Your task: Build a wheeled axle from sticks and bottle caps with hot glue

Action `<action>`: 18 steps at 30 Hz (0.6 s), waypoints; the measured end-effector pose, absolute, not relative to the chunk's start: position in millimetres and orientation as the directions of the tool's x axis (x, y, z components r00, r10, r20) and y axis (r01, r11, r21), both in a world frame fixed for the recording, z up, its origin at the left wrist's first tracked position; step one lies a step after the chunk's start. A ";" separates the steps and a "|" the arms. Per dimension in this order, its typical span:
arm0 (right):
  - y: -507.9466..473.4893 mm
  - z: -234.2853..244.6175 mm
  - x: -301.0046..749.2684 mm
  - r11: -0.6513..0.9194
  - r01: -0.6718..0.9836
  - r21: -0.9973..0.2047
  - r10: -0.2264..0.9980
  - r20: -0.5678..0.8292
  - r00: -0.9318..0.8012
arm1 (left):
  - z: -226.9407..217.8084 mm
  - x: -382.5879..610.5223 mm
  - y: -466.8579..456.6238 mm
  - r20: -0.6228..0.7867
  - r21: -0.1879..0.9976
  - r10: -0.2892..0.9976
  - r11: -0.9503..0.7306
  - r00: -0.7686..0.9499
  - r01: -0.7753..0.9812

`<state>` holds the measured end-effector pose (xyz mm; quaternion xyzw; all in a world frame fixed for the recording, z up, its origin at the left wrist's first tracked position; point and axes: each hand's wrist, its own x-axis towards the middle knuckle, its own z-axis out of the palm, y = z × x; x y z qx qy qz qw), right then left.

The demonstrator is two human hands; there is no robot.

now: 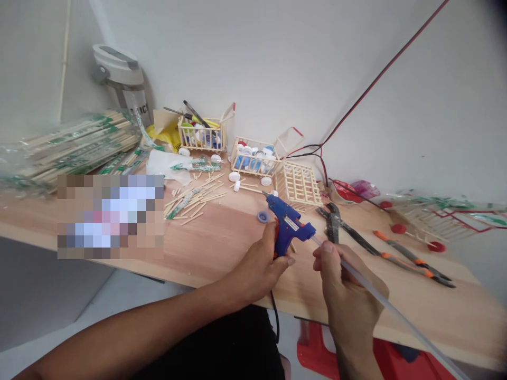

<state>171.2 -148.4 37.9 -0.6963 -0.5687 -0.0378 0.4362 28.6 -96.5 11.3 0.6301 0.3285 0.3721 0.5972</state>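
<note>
My left hand [259, 266] is wrapped round the handle of a blue hot glue gun [288, 224], whose nozzle points up and left over the table. A long translucent glue stick [380, 298] runs from the back of the gun towards the lower right. Thumb and fingers of my right hand [348, 295] pinch that stick close to where it meets the gun. Just left of the gun lies a blue bottle cap [262, 216]. Behind it stands a small cart of wooden sticks [255, 157], filled with bottle caps and fitted with white cap wheels.
Another stick cart [203, 132] holds pens and caps. A stick lattice [303, 186], pliers [358, 237] and cutters [415, 256] lie on the right. Cut sticks [198, 198] are scattered left of centre. Bagged sticks [79, 148] fill the far left. A red stool [317, 351] stands below the table.
</note>
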 end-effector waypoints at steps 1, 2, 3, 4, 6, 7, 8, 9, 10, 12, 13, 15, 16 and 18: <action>-148.7 38.5 171.1 0.025 0.825 -0.565 0.758 0.548 0.353 | 11.4 28.6 -96.4 0.076 0.997 0.857 -0.069 0.510 -0.031; -149.1 39.0 171.2 0.024 0.823 -0.567 0.759 0.546 0.354 | 11.5 28.7 -96.3 0.074 0.997 0.856 -0.067 0.512 -0.032; -149.5 39.5 171.7 0.027 0.821 -0.571 0.762 0.543 0.353 | 11.4 28.8 -96.2 0.073 0.997 0.855 -0.065 0.514 -0.034; -149.9 39.7 172.6 0.031 0.818 -0.575 0.764 0.541 0.351 | 11.4 29.2 -96.1 0.071 0.997 0.854 -0.061 0.516 -0.036; -151.0 39.1 175.2 0.045 0.813 -0.580 0.766 0.543 0.345 | 11.2 30.1 -96.3 0.070 0.998 0.852 -0.056 0.518 -0.043; -151.5 38.2 176.5 0.052 0.810 -0.584 0.764 0.546 0.345 | 11.2 30.6 -96.5 0.069 0.998 0.855 -0.055 0.514 -0.043; -152.1 37.0 177.7 0.057 0.807 -0.588 0.759 0.550 0.348 | 11.3 31.2 -96.8 0.069 0.998 0.861 -0.056 0.504 -0.039; -152.6 35.6 178.4 0.059 0.803 -0.593 0.754 0.554 0.354 | 11.4 31.7 -97.1 0.068 0.998 0.867 -0.059 0.493 -0.034; -152.9 34.1 178.6 0.060 0.797 -0.600 0.752 0.553 0.359 | 11.5 32.1 -97.3 0.069 0.998 0.872 -0.064 0.484 -0.027; -152.8 31.5 177.4 0.059 0.785 -0.617 0.756 0.541 0.368 | 11.9 32.4 -97.6 0.066 0.997 0.877 -0.071 0.477 -0.008; -152.3 30.6 176.2 0.054 0.779 -0.625 0.757 0.535 0.377 | 12.0 32.2 -97.6 0.066 0.997 0.875 -0.074 0.480 -0.001; -150.8 29.3 173.7 0.038 0.763 -0.646 0.753 0.520 0.403 | 12.2 31.4 -97.6 0.066 0.997 0.868 -0.077 0.492 0.003; -149.9 29.0 172.7 0.031 0.752 -0.659 0.748 0.514 0.419 | 12.2 30.9 -97.6 0.065 0.997 0.864 -0.078 0.499 0.005; -148.5 29.2 171.6 0.021 0.736 -0.677 0.743 0.503 0.442 | 11.9 30.4 -97.6 0.061 0.997 0.856 -0.077 0.513 0.010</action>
